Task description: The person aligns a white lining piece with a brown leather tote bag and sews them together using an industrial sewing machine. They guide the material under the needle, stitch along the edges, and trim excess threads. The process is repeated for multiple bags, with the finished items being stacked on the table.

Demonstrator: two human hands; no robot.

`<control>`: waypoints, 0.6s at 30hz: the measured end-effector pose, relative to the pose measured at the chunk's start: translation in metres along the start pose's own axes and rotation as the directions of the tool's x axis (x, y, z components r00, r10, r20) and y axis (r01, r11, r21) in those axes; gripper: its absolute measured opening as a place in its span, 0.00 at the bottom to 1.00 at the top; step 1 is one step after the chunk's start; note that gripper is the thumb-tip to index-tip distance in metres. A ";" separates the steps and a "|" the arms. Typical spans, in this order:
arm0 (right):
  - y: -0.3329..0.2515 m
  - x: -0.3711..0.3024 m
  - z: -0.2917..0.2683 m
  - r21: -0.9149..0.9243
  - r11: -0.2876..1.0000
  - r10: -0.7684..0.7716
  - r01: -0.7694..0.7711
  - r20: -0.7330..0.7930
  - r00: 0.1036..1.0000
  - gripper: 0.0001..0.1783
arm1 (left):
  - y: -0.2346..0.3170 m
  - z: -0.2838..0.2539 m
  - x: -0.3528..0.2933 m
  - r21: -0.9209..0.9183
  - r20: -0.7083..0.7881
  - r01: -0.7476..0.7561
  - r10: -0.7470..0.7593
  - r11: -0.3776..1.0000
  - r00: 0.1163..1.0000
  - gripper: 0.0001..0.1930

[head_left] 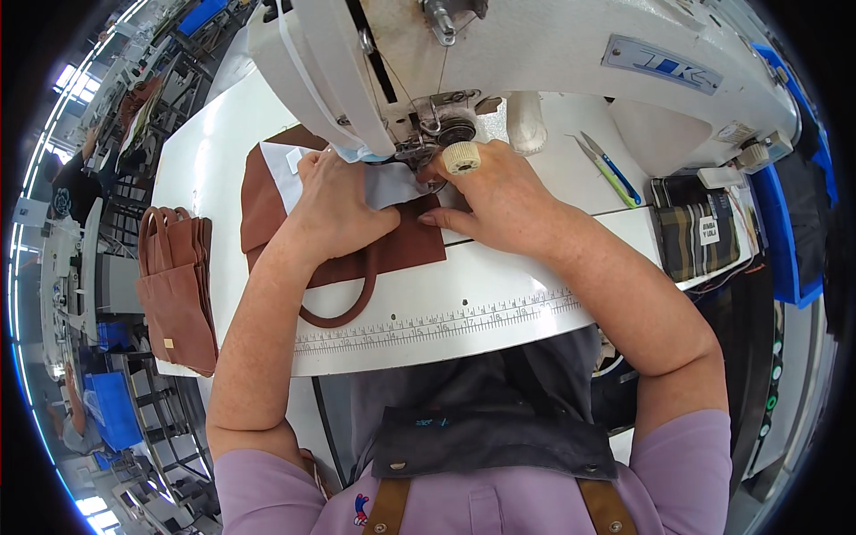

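Observation:
A brown bag panel (415, 242) with a curved brown handle (366, 294) lies on the sewing machine's table, a white lining piece (382, 185) on top of it. My left hand (343, 203) rests on the lining and panel, thumb stretched out, fingers spread toward the machine head. On the other side my right hand (504, 198) presses the work beside the presser foot, its thumb apart from the index finger on the brown panel. Its fingertips are partly hidden by the machine's parts (428, 143). The needle point cannot be made out behind them.
The white sewing machine (553, 49) arches over the work. Brown bag pieces with handles (178, 285) are stacked at the left table edge. Thread snips (611, 171) lie to the right, near a folded checked cloth (691, 227) and a blue bin (794, 223). A ruler strip (428, 328) runs along the front edge.

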State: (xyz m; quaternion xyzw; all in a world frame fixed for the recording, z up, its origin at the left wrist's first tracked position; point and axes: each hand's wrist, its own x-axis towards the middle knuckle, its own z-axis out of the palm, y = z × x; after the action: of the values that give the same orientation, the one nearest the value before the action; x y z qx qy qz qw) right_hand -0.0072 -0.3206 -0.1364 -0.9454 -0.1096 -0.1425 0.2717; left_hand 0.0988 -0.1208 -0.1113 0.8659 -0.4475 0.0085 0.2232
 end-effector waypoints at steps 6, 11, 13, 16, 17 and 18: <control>0.007 0.001 0.004 0.012 0.999 -0.036 0.037 -0.034 0.999 0.21 | 0.010 -0.001 0.004 0.157 0.025 -0.018 0.014 0.987 1.000 0.30; 0.008 0.001 0.003 -0.030 0.998 -0.046 0.046 0.017 0.999 0.25 | 0.017 -0.008 0.017 0.175 0.137 -0.045 0.020 0.983 0.990 0.29; 0.008 0.001 0.004 -0.030 0.998 -0.047 0.048 0.015 0.999 0.25 | 0.019 -0.012 0.019 0.187 0.183 -0.025 -0.010 0.982 0.983 0.29; 0.007 0.000 0.004 -0.036 0.999 -0.026 0.026 0.003 1.000 0.24 | 0.018 -0.015 0.023 0.123 0.309 0.112 -0.145 0.986 0.940 0.29; 0.004 0.001 0.004 -0.029 0.999 -0.025 0.024 -0.016 1.000 0.22 | 0.008 -0.013 0.018 0.070 0.283 0.106 -0.122 0.992 0.951 0.29; 0.003 0.001 0.004 -0.021 1.000 -0.023 0.022 -0.033 0.999 0.21 | 0.000 -0.010 0.013 0.015 0.257 0.100 -0.100 0.995 0.961 0.29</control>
State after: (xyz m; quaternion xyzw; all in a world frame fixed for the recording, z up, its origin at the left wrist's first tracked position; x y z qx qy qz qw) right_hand -0.0044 -0.3207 -0.1405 -0.9445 -0.1141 -0.1624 0.2620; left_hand 0.1079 -0.1272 -0.0997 0.8815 -0.4283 -0.1147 0.1625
